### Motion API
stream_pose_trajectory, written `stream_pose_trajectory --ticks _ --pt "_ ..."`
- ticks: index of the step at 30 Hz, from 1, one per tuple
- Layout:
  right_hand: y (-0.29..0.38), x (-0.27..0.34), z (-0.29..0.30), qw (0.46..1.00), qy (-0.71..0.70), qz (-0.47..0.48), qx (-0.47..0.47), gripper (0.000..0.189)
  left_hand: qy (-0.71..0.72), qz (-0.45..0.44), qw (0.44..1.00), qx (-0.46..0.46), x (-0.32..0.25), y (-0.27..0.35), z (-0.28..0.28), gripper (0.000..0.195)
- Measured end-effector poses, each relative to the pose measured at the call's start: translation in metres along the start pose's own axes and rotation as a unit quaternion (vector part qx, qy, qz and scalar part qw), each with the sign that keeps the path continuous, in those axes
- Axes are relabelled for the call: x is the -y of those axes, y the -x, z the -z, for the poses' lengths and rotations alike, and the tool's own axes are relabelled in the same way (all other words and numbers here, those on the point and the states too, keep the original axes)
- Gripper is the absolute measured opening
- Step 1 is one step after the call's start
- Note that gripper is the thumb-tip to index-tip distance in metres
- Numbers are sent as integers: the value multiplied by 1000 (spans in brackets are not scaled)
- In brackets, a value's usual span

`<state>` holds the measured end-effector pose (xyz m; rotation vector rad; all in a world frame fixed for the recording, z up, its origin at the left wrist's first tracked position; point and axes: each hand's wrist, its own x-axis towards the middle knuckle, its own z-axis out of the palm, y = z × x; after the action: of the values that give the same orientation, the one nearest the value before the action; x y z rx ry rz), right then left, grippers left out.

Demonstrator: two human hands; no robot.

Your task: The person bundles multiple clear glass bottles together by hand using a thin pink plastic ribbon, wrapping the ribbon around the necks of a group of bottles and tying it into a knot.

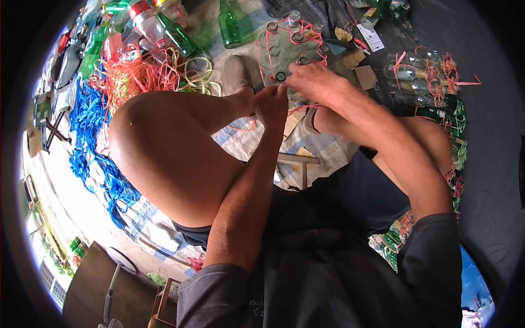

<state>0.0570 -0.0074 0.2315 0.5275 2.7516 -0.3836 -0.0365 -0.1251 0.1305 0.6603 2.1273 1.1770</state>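
Note:
Standing upright between my feet is a bundle of clear glass bottles point(266, 55), their open necks laced together with pink plastic strap point(304, 29). My left hand point(272, 102) is at the near edge of the bundle, thumb and finger pinched together. My right hand point(313, 80) reaches over the near bottles, and its fingertips meet those of my left beside a dark-rimmed bottle mouth point(280, 76). Both hands seem to pinch the strap there, though the piece between the fingertips is mostly hidden. A loose pink length point(301, 108) trails below my hands.
Heaps of red strap point(135, 80) and blue strap point(88, 123) lie at left, below plastic bottles point(147, 24). One green bottle point(229, 24) lies beyond my shoe point(237, 73). Tied bottle bundles point(418, 78) line the right. A small wooden frame point(298, 159) sits between my legs.

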Motion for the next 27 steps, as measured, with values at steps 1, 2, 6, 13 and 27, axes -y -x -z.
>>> stream_pose_trajectory --ticks 1,2,6,13,27 --pt "0 -2 -2 1000 15 6 -7 15 2 -2 1000 0 -3 1 0 29" --pt "1 -3 -4 1000 27 5 -4 15 5 -5 1000 0 -6 3 -1 29" --pt "1 2 -1 997 77 11 5 17 18 -10 1000 3 -7 4 0 30" --pt "5 10 5 990 136 19 -38 18 29 -76 996 -27 0 2 -3 29" --pt "7 -22 30 994 96 31 -52 13 61 0 997 44 -7 4 -2 29"
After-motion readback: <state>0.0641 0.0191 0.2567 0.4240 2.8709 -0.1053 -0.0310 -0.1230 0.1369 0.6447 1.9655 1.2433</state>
